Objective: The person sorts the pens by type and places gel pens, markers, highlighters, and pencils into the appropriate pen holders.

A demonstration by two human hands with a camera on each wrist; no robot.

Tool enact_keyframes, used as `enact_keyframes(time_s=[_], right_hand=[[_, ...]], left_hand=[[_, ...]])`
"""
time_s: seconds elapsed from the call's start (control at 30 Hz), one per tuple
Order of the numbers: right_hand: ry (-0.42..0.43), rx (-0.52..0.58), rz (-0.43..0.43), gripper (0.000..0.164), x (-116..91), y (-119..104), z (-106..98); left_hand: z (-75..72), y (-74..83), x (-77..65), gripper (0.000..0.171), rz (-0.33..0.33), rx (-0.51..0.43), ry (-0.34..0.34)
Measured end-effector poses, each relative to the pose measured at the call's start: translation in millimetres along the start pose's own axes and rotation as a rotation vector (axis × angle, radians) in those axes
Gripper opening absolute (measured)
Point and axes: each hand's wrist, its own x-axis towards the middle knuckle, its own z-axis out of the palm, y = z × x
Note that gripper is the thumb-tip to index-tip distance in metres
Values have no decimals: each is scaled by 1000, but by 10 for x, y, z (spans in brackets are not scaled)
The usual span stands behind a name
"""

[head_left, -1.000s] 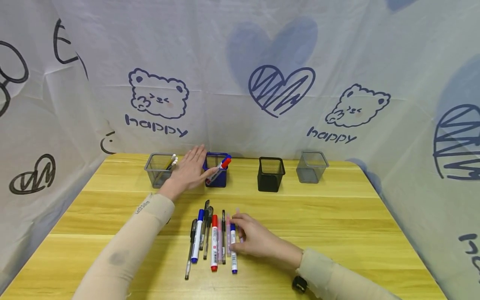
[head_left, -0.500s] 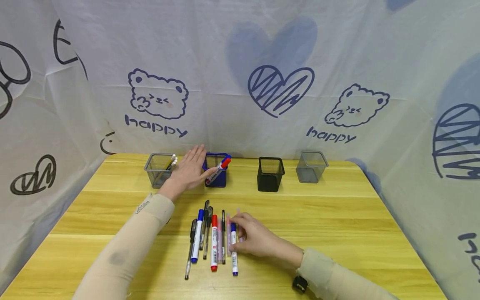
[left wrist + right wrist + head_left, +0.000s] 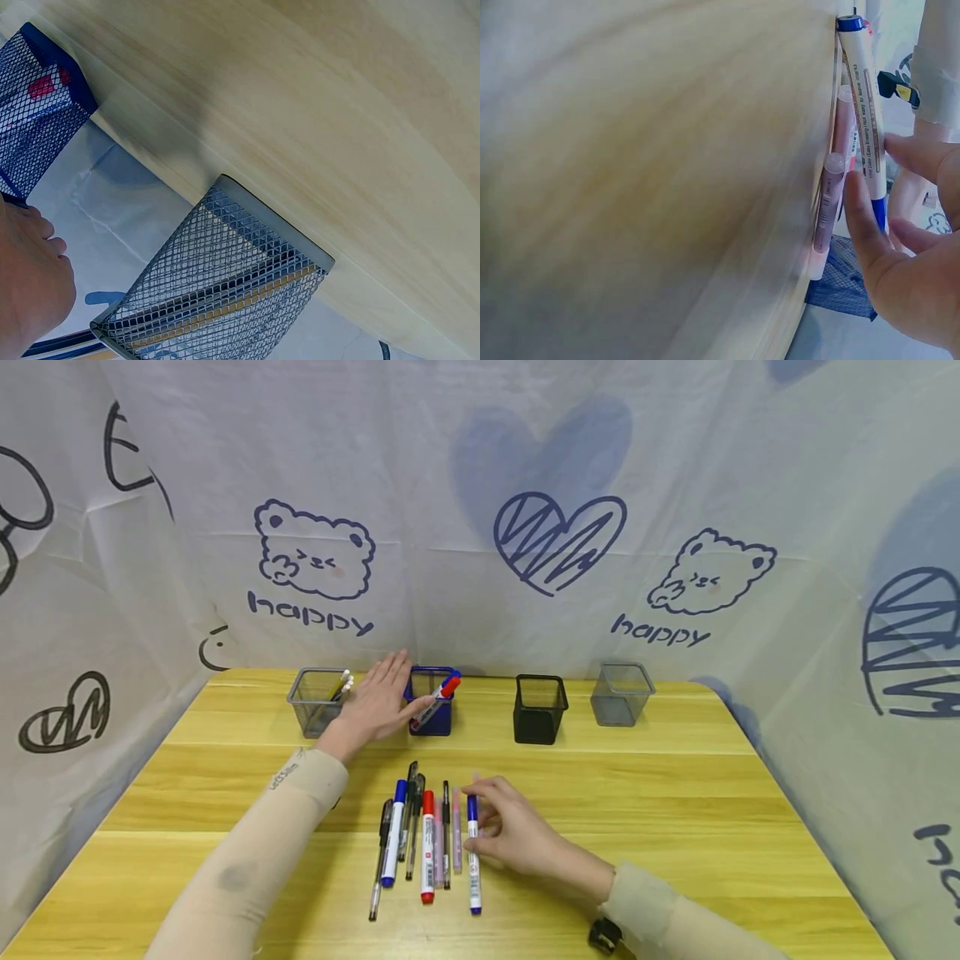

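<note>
My right hand (image 3: 517, 831) pinches a white whiteboard marker with a blue cap (image 3: 474, 864) between thumb and fingers. In the right wrist view the marker (image 3: 864, 112) appears slightly raised above the pink translucent pens (image 3: 829, 199). To its left lie a red-capped marker (image 3: 428, 852), another blue-capped marker (image 3: 393, 839) and several black pens (image 3: 380, 860). My left hand (image 3: 375, 706) reaches to the blue mesh pen holder (image 3: 442, 725), fingers straight, thumb across its front by the red-capped marker (image 3: 451, 686) inside. Whether that thumb presses the holder cannot be told.
Left of the blue holder, a grey mesh holder (image 3: 306, 706) contains thin pencils or pens with white ends. A black mesh holder (image 3: 536, 727) and another grey one (image 3: 618, 710) stand at the back right. Behind the wooden table (image 3: 660, 827) hangs a printed white cloth (image 3: 450, 585).
My right hand has shifted slightly right and toward the back with the blue-capped marker, widening its gap from the pens beside it. My left hand stays in place.
</note>
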Motion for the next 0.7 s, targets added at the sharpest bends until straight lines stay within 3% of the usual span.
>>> enact_keyframes(time_s=[0.43, 0.7], right_hand=[[55, 198, 10, 71, -46, -51, -69], [140, 288, -22, 58, -32, -57, -142]], left_hand=[[8, -15, -1, 94, 4, -10, 4], [15, -13, -6, 93, 2, -14, 8]])
